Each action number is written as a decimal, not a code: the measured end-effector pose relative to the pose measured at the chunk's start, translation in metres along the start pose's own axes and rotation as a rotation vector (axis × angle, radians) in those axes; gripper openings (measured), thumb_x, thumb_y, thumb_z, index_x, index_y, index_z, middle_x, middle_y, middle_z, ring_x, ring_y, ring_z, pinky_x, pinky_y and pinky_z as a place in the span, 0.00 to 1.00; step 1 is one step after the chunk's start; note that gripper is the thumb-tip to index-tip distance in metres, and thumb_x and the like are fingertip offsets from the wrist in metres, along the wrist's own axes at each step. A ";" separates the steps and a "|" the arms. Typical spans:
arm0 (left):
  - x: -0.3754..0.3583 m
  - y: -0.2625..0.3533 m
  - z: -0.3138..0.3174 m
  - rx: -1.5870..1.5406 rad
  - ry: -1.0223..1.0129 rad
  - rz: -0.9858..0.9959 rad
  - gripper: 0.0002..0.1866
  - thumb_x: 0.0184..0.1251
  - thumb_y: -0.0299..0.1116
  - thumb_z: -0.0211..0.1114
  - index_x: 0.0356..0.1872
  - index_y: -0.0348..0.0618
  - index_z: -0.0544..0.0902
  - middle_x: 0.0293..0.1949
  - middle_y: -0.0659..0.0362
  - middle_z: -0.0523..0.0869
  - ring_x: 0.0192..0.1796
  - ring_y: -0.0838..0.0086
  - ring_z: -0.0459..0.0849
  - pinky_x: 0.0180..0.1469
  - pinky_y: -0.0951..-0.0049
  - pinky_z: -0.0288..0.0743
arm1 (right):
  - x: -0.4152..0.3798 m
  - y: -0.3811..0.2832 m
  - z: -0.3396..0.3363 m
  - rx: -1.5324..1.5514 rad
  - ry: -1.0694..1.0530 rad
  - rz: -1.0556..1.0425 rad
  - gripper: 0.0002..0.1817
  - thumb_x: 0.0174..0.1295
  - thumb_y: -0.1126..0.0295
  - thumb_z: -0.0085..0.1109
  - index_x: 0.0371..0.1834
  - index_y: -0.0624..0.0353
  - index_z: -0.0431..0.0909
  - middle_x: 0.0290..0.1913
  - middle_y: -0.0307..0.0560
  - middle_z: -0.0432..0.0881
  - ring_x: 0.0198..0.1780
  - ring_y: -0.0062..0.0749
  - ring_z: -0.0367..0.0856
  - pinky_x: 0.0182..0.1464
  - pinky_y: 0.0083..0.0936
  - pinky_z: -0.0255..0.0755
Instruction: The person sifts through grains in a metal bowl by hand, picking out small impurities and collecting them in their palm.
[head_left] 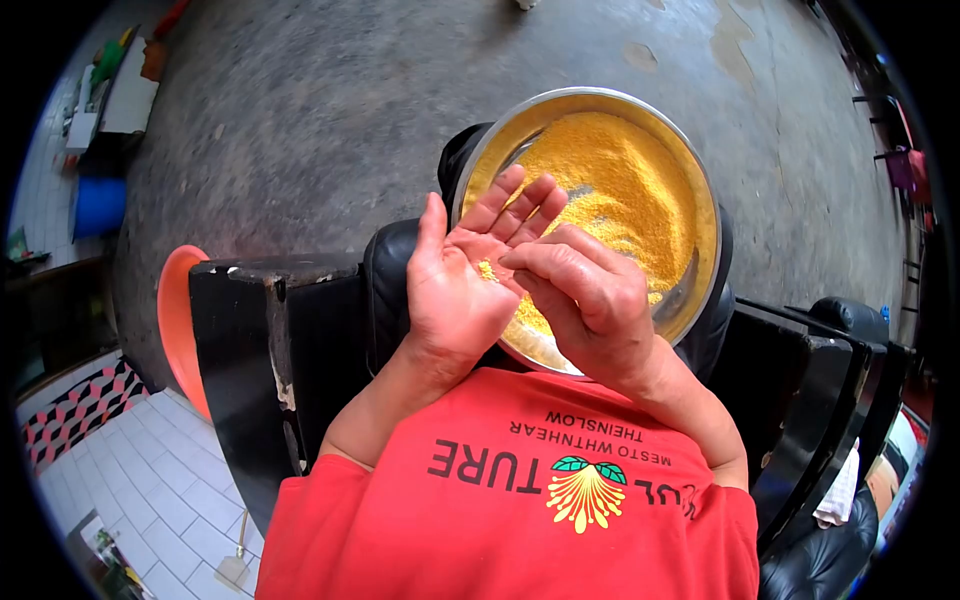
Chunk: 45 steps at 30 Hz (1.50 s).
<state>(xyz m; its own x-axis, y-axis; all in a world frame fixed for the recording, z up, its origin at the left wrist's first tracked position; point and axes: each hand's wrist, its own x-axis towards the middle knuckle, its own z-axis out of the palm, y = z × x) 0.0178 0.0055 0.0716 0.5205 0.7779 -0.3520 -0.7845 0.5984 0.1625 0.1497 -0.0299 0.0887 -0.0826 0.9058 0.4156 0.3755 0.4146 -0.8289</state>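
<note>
By the central basin [479,165], yellow grains [487,270] are held on the open left hand [452,285]. The right hand [598,290] is held pinched alongside.

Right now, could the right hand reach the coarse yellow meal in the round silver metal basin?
Probably yes: the right hand is above the basin, and the meal beyond it lies uncovered, clear of the left hand.

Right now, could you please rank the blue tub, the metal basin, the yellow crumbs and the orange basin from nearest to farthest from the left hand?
From the left hand:
1. Yellow crumbs, in its palm
2. Metal basin, just beyond, towards the right
3. Orange basin, to the left
4. Blue tub, far left
</note>
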 end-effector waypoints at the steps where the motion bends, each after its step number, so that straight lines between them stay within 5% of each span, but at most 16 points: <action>1: -0.002 -0.001 0.001 0.011 0.008 0.000 0.37 0.75 0.56 0.33 0.67 0.31 0.63 0.68 0.41 0.65 0.71 0.52 0.62 0.73 0.53 0.52 | 0.001 -0.003 -0.001 -0.015 -0.012 -0.007 0.10 0.52 0.82 0.64 0.39 0.61 0.80 0.28 0.46 0.78 0.27 0.34 0.79 0.28 0.26 0.72; 15: 0.002 0.007 -0.006 -0.121 -0.012 -0.042 0.37 0.75 0.58 0.35 0.67 0.32 0.64 0.67 0.41 0.67 0.70 0.53 0.65 0.72 0.54 0.58 | -0.004 0.013 -0.006 -0.111 0.269 -0.005 0.09 0.52 0.84 0.65 0.36 0.62 0.79 0.28 0.43 0.80 0.25 0.30 0.78 0.28 0.22 0.72; 16: 0.001 0.015 -0.010 -0.228 -0.161 -0.046 0.36 0.75 0.57 0.36 0.67 0.34 0.64 0.67 0.42 0.67 0.70 0.55 0.66 0.71 0.54 0.60 | -0.005 0.009 -0.007 -0.026 0.285 0.117 0.08 0.54 0.84 0.63 0.37 0.63 0.79 0.30 0.45 0.82 0.27 0.29 0.79 0.29 0.22 0.73; 19: -0.002 0.045 -0.022 -0.357 -0.446 0.024 0.34 0.76 0.55 0.35 0.68 0.37 0.64 0.67 0.46 0.69 0.69 0.59 0.68 0.67 0.57 0.68 | -0.012 0.026 -0.012 -0.089 0.201 0.153 0.07 0.57 0.84 0.61 0.38 0.64 0.79 0.31 0.46 0.82 0.30 0.27 0.80 0.29 0.21 0.72; 24: 0.000 0.049 -0.028 -0.193 -0.278 0.154 0.33 0.76 0.55 0.34 0.68 0.39 0.66 0.68 0.47 0.68 0.71 0.59 0.65 0.73 0.53 0.57 | -0.009 0.056 -0.005 -0.265 -0.023 0.312 0.07 0.58 0.79 0.59 0.39 0.63 0.79 0.35 0.50 0.81 0.36 0.48 0.81 0.38 0.33 0.75; 27: 0.004 0.047 -0.027 -0.043 -0.281 0.189 0.29 0.77 0.49 0.37 0.68 0.39 0.65 0.69 0.49 0.67 0.73 0.60 0.61 0.75 0.52 0.48 | 0.004 0.065 0.000 -0.400 0.022 0.121 0.10 0.57 0.79 0.58 0.43 0.62 0.78 0.38 0.52 0.80 0.40 0.48 0.80 0.41 0.34 0.74; 28: 0.004 0.047 -0.026 -0.065 -0.241 0.189 0.30 0.76 0.50 0.38 0.68 0.38 0.65 0.69 0.48 0.66 0.74 0.59 0.59 0.75 0.51 0.49 | 0.010 0.065 0.000 -0.432 -0.030 0.145 0.15 0.55 0.80 0.56 0.48 0.64 0.76 0.47 0.56 0.79 0.50 0.50 0.77 0.52 0.37 0.72; 32: 0.009 0.048 -0.030 -0.067 -0.261 0.191 0.31 0.76 0.50 0.38 0.68 0.36 0.65 0.69 0.47 0.67 0.73 0.58 0.60 0.75 0.52 0.49 | 0.016 0.088 0.015 -0.776 -0.141 0.103 0.23 0.51 0.81 0.52 0.55 0.67 0.72 0.58 0.62 0.74 0.64 0.53 0.68 0.68 0.42 0.59; 37: 0.010 0.053 -0.037 -0.103 -0.212 0.183 0.32 0.76 0.52 0.37 0.67 0.35 0.66 0.67 0.47 0.69 0.72 0.58 0.63 0.74 0.53 0.52 | -0.008 0.051 -0.001 -0.189 -0.492 0.042 0.17 0.49 0.82 0.55 0.45 0.66 0.79 0.48 0.57 0.80 0.58 0.50 0.74 0.63 0.42 0.65; 38: 0.011 0.054 -0.038 -0.127 -0.203 0.178 0.33 0.76 0.54 0.35 0.66 0.35 0.66 0.66 0.46 0.70 0.71 0.57 0.64 0.74 0.53 0.52 | -0.016 0.053 -0.003 -0.191 -0.403 0.032 0.15 0.50 0.81 0.56 0.43 0.66 0.79 0.42 0.56 0.81 0.55 0.50 0.76 0.61 0.41 0.67; 45: 0.016 0.049 -0.037 -0.105 -0.201 0.181 0.34 0.76 0.55 0.34 0.66 0.34 0.67 0.65 0.45 0.71 0.71 0.56 0.65 0.74 0.53 0.53 | 0.005 0.082 -0.019 -0.485 -0.073 0.086 0.16 0.54 0.81 0.54 0.48 0.67 0.76 0.50 0.61 0.78 0.57 0.53 0.75 0.61 0.42 0.69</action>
<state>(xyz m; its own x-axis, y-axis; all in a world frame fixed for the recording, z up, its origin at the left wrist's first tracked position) -0.0246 0.0402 0.0403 0.4165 0.8991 -0.1349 -0.8960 0.4311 0.1063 0.1978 0.0072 0.0301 -0.0906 0.9460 0.3113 0.7688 0.2651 -0.5820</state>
